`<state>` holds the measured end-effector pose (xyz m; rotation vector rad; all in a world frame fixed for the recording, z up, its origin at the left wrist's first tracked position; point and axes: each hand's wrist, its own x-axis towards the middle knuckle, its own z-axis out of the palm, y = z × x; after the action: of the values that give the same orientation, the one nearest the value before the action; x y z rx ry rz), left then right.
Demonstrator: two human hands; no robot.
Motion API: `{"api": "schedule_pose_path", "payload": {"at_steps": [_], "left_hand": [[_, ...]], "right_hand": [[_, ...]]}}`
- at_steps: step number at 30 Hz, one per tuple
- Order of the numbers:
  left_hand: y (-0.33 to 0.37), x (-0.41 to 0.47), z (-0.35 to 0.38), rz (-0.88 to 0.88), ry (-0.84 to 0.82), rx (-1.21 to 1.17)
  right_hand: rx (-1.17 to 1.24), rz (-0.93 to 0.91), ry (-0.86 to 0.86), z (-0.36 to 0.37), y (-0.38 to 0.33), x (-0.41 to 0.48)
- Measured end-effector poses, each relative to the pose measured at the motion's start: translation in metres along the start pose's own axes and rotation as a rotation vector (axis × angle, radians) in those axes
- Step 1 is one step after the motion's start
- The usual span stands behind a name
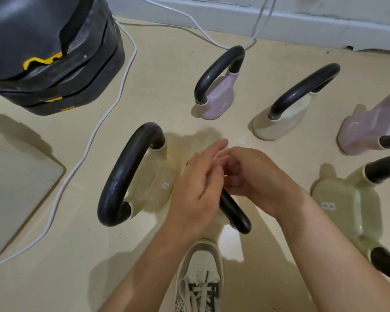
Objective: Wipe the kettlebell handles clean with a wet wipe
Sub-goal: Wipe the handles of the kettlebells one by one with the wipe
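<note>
Several kettlebells with black handles stand on the beige floor. My left hand [196,188] and my right hand [254,181] meet above one cream kettlebell, of which only a stretch of handle [234,212] shows. My left fingers lie fairly straight. My right fingers are curled and seem to pinch a pale sliver, apparently the wet wipe [217,155], most of it hidden between my hands. Just left stands a cream kettlebell marked 8 [158,188]. Farther back are a pink one [218,100] and a cream one [277,124]. At the right are another pink [365,131] and a cream 8 [342,206].
A black stack of weights with yellow marks [54,64] fills the top left. A white cable [99,122] runs across the floor beside it. A pale flat board [14,188] lies at the left edge. My white shoe [200,278] is below my hands. The wall's baseboard [279,19] runs along the back.
</note>
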<state>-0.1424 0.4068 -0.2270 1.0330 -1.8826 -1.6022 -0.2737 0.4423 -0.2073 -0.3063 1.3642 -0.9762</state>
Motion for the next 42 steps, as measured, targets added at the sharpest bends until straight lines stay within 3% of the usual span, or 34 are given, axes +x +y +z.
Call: {"api": "schedule_pose_path", "payload": {"at_steps": [4,9,12,14,16,19,22,24,26,28,31,33,36,38,42], "left_hand": [[0.012,-0.004,-0.007,-0.055,0.211,-0.426],[-0.008,-0.005,-0.019,-0.311,0.52,-0.283],[-0.018,-0.015,-0.021,-0.644,0.299,-0.552],[-0.021,-0.016,-0.023,-0.705,0.19,-0.694],[-0.022,-0.009,-0.024,-0.65,0.215,-0.716],[-0.021,-0.002,-0.032,-0.597,0.27,-0.703],[-0.025,-0.001,-0.042,-0.579,0.221,-0.723],[-0.025,-0.001,-0.045,-0.595,0.19,-0.768],[-0.027,-0.006,-0.047,-0.637,0.167,-0.78],[-0.029,-0.011,-0.048,-0.662,0.072,-0.693],[-0.033,-0.019,-0.054,-0.637,-0.203,-0.522],[-0.031,-0.024,-0.055,-0.627,-0.286,-0.458],[-0.031,-0.025,-0.059,-0.602,-0.045,-0.417],[-0.029,-0.023,-0.056,-0.546,0.13,-0.392],[-0.004,-0.017,-0.041,-0.336,0.315,-0.192]], "right_hand": [[-0.221,0.054,0.058,0.009,-0.007,-0.007],[-0.874,-0.05,0.129,0.05,-0.011,0.017],[-1.197,-0.096,0.178,0.066,-0.005,0.031],[-1.309,-0.076,0.201,0.069,-0.007,0.04],[-1.258,0.005,0.128,0.064,-0.016,0.049],[-0.901,0.114,0.042,0.048,-0.02,0.053],[-0.65,-0.031,0.121,0.042,-0.003,0.042],[-0.687,-0.166,0.185,0.045,0.014,0.032],[-0.925,-0.267,0.213,0.046,0.028,0.024],[-0.992,-0.294,0.194,0.041,0.036,0.017],[-0.641,-0.196,0.063,0.025,0.036,0.007],[-0.449,-0.124,-0.018,0.018,0.031,0.002],[-0.424,-0.117,-0.006,0.016,0.025,0.005],[-0.503,-0.168,0.107,0.015,0.021,0.008],[-0.595,-0.313,0.263,0.009,0.016,0.002]]}}
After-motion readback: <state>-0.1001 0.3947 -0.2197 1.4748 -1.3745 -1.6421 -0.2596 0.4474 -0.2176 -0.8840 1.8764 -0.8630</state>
